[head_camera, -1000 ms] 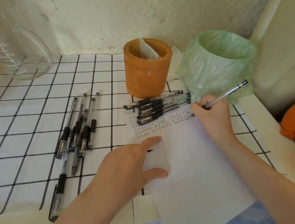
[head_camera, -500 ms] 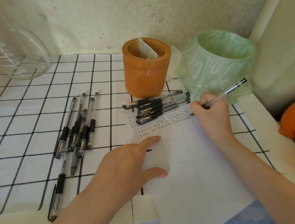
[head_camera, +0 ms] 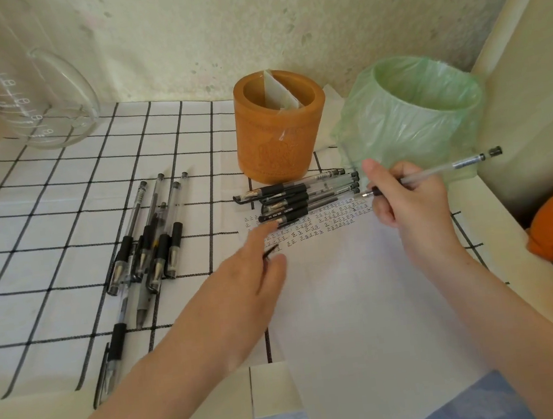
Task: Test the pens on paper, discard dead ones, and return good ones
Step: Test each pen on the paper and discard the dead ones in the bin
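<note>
orange holder behind pens; right hand grips pen; left hand open.

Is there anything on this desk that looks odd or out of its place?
One pen lies alone near the front edge of the checked cloth, apart from the loose pile of pens. Nothing looks spilled or damaged.

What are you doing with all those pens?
Someone is checking which pens work. The right hand holds an uncapped pen, its tip near small marks at the top of a white sheet of paper. The left hand reaches over the paper with a small dark thing under its fingers. One row of pens lies below the orange holder; another bunch lies left on the checked cloth. A green-lined bin waits nearby.
</note>
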A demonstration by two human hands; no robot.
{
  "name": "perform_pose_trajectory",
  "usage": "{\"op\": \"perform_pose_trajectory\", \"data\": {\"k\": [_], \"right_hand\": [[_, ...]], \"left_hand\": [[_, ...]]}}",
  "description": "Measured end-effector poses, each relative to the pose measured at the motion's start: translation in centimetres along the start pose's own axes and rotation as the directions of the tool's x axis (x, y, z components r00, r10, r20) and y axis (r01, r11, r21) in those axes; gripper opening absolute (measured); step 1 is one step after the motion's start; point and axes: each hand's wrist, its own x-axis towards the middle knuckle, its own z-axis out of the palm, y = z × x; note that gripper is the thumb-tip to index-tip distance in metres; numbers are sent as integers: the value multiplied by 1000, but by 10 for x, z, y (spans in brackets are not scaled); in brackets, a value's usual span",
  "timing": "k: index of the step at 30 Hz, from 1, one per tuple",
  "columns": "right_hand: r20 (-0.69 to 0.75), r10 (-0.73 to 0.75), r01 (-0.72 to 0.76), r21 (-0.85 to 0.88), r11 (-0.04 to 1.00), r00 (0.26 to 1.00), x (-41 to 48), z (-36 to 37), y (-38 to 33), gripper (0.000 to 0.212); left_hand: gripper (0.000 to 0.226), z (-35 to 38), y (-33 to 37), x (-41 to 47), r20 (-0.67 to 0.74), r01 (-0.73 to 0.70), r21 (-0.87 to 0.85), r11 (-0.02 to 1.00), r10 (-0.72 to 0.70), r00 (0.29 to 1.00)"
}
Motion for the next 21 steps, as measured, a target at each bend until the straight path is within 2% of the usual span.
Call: {"op": "perform_pose_trajectory", "data": {"k": [4,7,12,21], "right_hand": [[268,206,-259,180,949,941,-12,8,-16,35],[394,215,-318,219,922,894,-20,14,-21,20],[439,195,-279,136,951,877,-29,19,-21,18],[472,230,-297,71,952,851,-36,30,-21,25]], "left_hand": [[48,-1,0,6,-56,-28,-224,974,16,998],[54,-1,3,7,-97,-72,-391,917,37,995],[56,-5,6,6,-176,-143,-496,857,63,982],[59,-3,7,4,-142,-133,-471,872,73,987]]}}
